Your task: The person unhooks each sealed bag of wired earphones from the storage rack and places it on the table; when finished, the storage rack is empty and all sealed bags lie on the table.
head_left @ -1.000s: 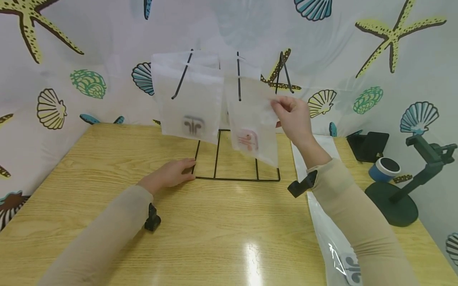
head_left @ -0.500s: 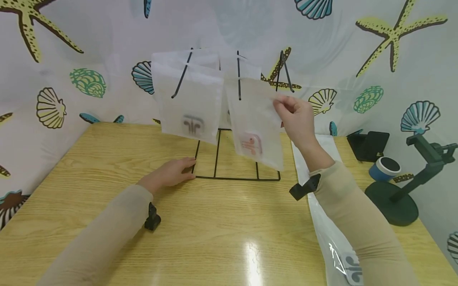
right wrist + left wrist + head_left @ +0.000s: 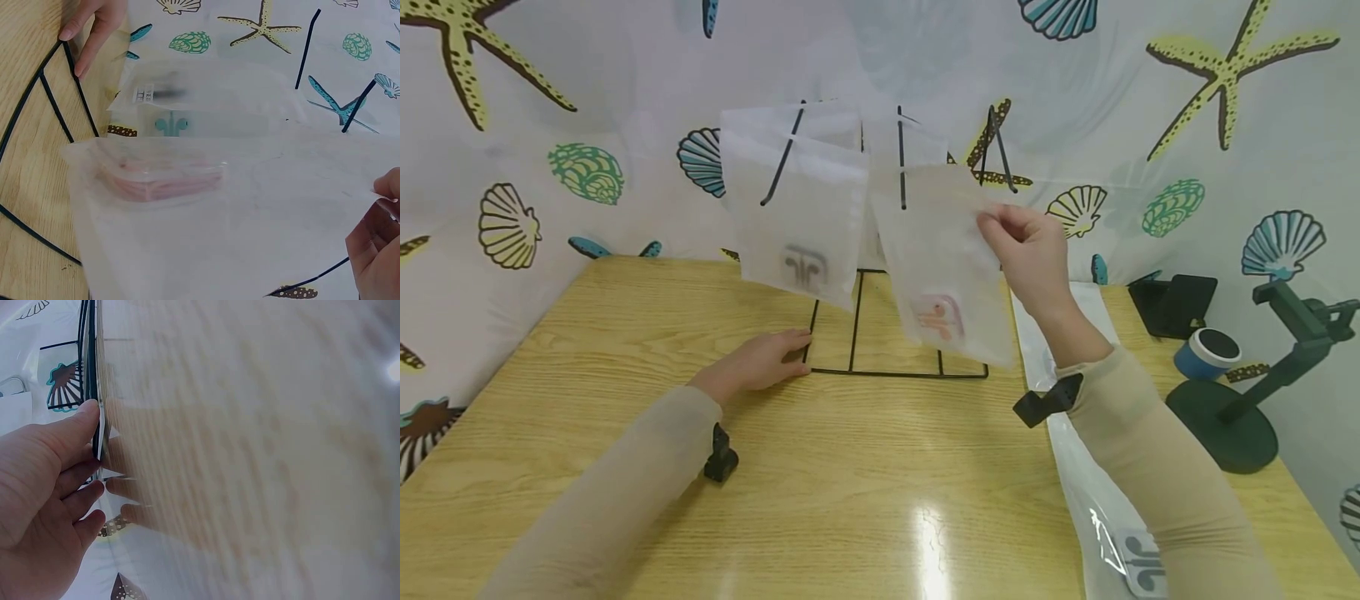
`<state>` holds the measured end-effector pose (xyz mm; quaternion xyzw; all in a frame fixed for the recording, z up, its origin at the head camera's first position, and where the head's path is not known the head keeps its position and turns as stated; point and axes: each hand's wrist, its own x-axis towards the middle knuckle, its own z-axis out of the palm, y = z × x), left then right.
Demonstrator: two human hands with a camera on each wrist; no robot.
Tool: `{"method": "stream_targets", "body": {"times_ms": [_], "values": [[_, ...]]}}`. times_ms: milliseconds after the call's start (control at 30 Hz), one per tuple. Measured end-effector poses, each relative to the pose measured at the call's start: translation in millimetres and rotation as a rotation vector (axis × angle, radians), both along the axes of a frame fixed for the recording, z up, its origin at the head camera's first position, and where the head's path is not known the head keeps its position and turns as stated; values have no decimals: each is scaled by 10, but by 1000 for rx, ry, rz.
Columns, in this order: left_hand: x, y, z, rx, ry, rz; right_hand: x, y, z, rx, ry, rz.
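Observation:
My right hand (image 3: 1032, 254) pinches the right edge of a frosted plastic bag (image 3: 936, 250) between thumb and finger. The bag hangs on the middle prong of a black wire rack (image 3: 898, 376), and a reddish item (image 3: 165, 181) shows blurred through its lower part. To its left, a second frosted bag (image 3: 801, 204) with a dark printed mark hangs from another prong. My left hand (image 3: 756, 362) holds the rack's front left base corner; in the left wrist view its thumb lies against the wire and the other fingers are curled beneath.
A long clear plastic bag (image 3: 1075, 454) lies on the wooden table (image 3: 850, 500) under my right arm. Farther right are a dark stand (image 3: 1221, 425), a blue jar (image 3: 1206, 354) and a black folded object (image 3: 1172, 306). A shell-patterned cloth (image 3: 910, 50) hangs behind the rack.
My right hand has moved slightly right, drawing the bag's edge with it, so the bag's bottom swings right and toward me. My left hand stays on the rack corner.

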<state>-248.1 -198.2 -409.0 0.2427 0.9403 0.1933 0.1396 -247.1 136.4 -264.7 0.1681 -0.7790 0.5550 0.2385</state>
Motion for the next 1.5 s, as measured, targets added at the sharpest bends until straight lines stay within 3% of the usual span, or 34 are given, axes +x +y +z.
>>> {"method": "stream_targets", "body": {"times_ms": [700, 1500], "values": [[-22, 12, -17, -24, 10, -10, 178, 19, 62, -20, 16, 53], [-10, -5, -16, -8, 13, -12, 329, 101, 95, 13, 112, 97]]}}
